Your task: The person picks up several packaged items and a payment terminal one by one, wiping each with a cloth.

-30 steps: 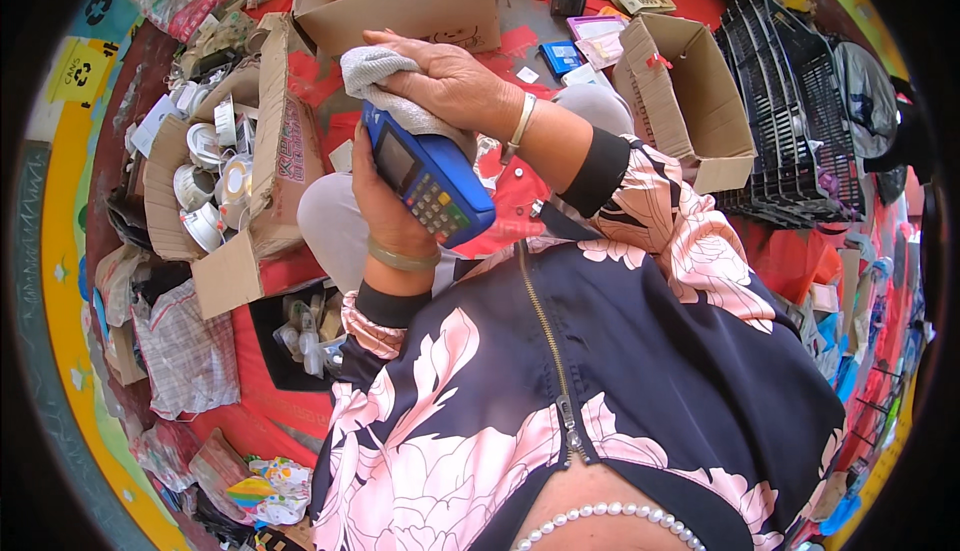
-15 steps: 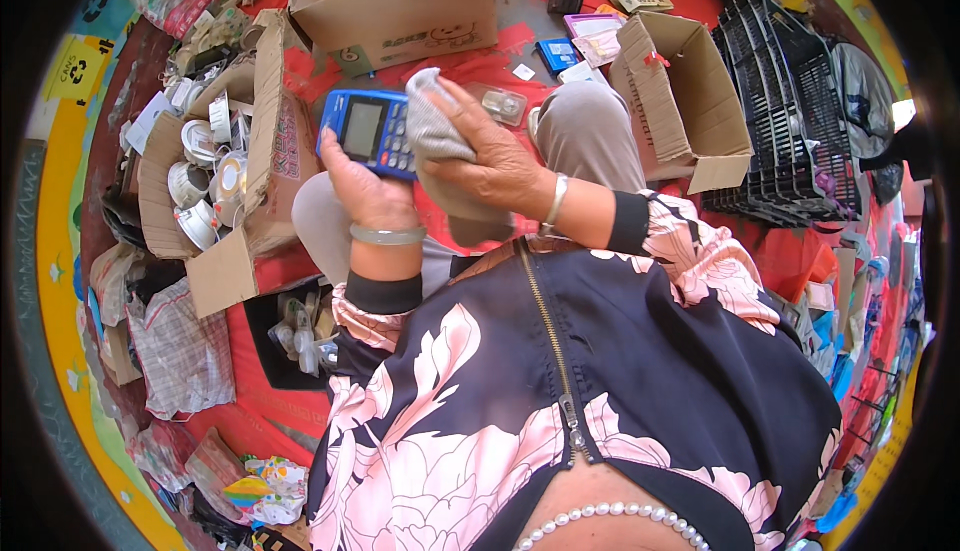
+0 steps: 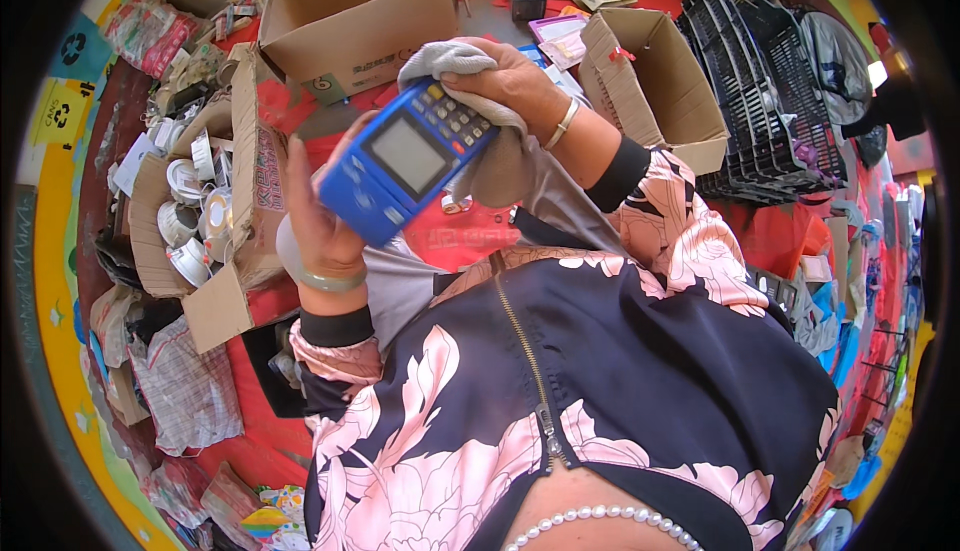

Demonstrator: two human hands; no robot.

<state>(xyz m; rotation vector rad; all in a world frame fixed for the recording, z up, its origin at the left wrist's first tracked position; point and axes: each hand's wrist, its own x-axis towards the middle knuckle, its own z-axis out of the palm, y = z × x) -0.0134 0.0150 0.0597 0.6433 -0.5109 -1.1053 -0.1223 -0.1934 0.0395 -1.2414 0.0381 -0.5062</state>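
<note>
A blue handheld card terminal point(image 3: 385, 176) with a grey screen and a keypad is held up in front of my lap, tilted with its keypad end to the upper right. My right hand point(image 3: 520, 86) is closed on a grey cloth point(image 3: 440, 59), which wraps round the keypad end and grips the terminal through it. My left hand point(image 3: 325, 216) is beside the terminal's lower left end, its fingers stretched and apart, slightly blurred. The terminal hides part of that hand, so whether the palm touches the casing is unclear.
A cardboard box point(image 3: 240, 261) with white round fixtures stands at the left. Another large box point(image 3: 360, 41) is ahead, and a smaller open one point(image 3: 665, 116) at the right beside a black plastic crate point(image 3: 760, 101). A checked bag point(image 3: 190, 386) lies at the lower left.
The terminal has turned and come closer, its keypad end now toward my right hand. My right hand and the cloth have moved up round that end. The left fingers have straightened off its edge.
</note>
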